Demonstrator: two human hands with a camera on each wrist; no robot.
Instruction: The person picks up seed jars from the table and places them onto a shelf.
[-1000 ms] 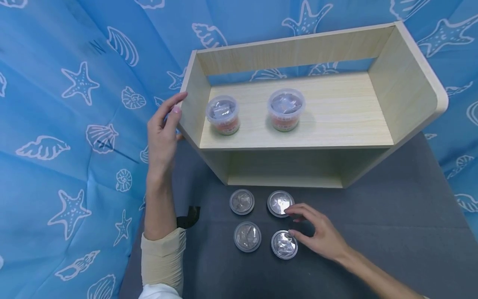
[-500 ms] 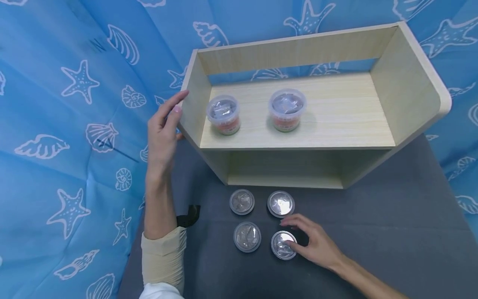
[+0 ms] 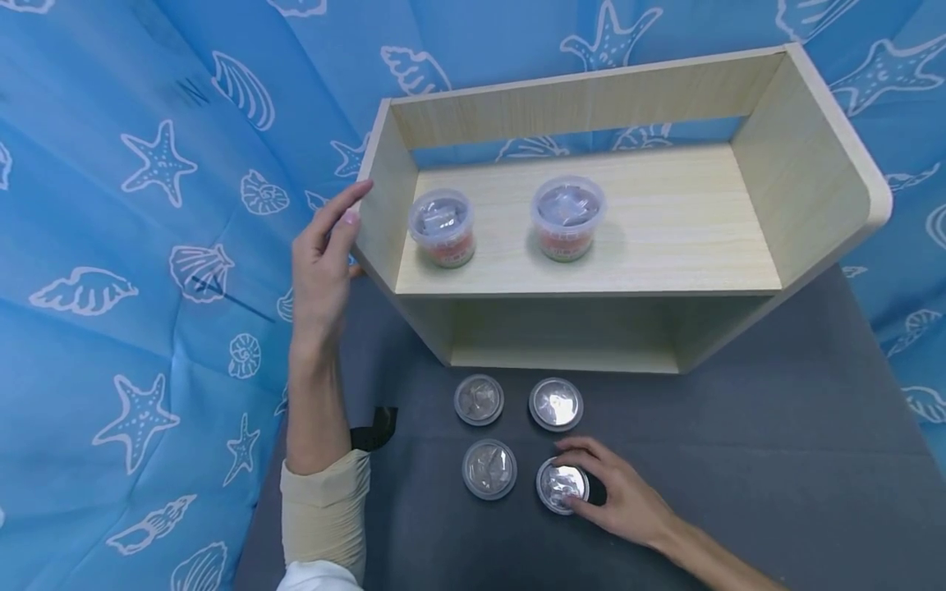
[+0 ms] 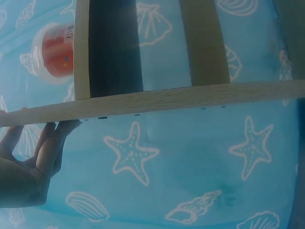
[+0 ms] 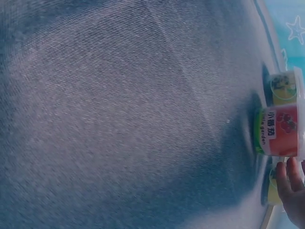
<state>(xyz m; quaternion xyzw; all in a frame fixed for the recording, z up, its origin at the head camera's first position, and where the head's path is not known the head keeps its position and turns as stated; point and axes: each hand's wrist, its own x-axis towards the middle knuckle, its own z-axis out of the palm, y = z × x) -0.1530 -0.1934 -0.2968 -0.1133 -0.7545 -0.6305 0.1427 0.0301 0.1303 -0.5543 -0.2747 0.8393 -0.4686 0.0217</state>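
Round red-labelled plastic tub (image 3: 559, 483) stands on dark-grey cloth-covered table (image 3: 798, 435), right hand (image 3: 612, 489) curled round it; left hand (image 3: 321, 254), fingers loosely apart, touches pale wooden shelf (image 3: 680, 213) (blue shell-print curtain (image 3: 96, 353) behind).

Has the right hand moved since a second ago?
Yes: in the head view, the right hand has moved down and slightly left, away from the wooden shelf.

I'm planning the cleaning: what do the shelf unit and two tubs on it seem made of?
Shelf unit: probably wood or wood-look board, pale and matte, given its grain.

Left tub, right tub: likely plastic, glossy, given the translucent rims and lid highlights.
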